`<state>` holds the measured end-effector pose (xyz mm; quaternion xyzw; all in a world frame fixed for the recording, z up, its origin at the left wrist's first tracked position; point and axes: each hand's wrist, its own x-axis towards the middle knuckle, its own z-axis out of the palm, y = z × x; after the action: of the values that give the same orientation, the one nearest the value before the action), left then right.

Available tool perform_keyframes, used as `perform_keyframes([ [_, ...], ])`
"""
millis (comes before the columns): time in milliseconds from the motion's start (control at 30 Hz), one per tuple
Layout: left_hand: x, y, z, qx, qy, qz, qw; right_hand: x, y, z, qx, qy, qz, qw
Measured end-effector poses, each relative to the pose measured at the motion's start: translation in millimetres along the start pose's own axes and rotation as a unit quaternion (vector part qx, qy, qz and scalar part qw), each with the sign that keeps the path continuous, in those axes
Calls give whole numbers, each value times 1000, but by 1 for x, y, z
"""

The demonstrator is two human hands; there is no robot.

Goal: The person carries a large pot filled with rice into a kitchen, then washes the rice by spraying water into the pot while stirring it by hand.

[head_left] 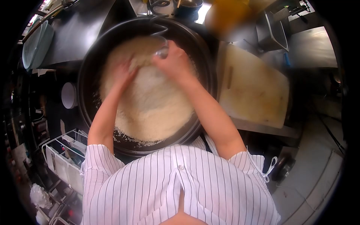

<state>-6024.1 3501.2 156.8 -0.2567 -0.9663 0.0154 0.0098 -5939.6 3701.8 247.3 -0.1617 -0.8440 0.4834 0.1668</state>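
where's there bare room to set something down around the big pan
Two patches look bare: the cutting board, right of the pan, and the metal counter between the pan and the basket. It is crowded inside the pan, with the left hand and right hand at the pale grains, and in the white rack at lower left.

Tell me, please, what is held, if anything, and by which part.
The right grip holds a shiny object, the exact part blurred; whether the left grip, at the pale grains, holds any is unclear.
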Motion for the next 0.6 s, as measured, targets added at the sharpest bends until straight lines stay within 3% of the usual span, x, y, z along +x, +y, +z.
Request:
perform_keyframes([
  [67, -17, -9, 2, -31, 13, 67, 997, 0, -4, -2, -8, -2, 1, 1000],
  [200, -64, 28, -3, -78, -198, 123, 969, -2, -7, 1, -6, -9, 6, 1000],
  [267, -85, 62, 12, -4, -216, 216, 952, -3, -9, 2, 0, -12, 4, 1000],
  [333, -95, 82, 57, -83, -67, 399, 911, -3, -10, 3, 3, -14, 2, 1000],
  [400, -74, 116, 31, -88, -30, 466, 880, -4, -8, 3, 12, -16, -10, 1000],
  [433, -62, 120, 33, -90, -28, 466, 880, -4, -7, 2, 9, -16, -11, 1000],
  [500, -29, 126, 41, -370, -62, 339, 863, -5, -3, 1, 17, -15, -12, 1000],
  [533, -12, 128, 44, -498, -76, 264, 823, -4, 0, 1, 15, -14, -12, 1000],
  [600, 14, 127, 41, -612, -90, 187, 763, -1, 4, 0, 11, -5, 0, 1000],
])
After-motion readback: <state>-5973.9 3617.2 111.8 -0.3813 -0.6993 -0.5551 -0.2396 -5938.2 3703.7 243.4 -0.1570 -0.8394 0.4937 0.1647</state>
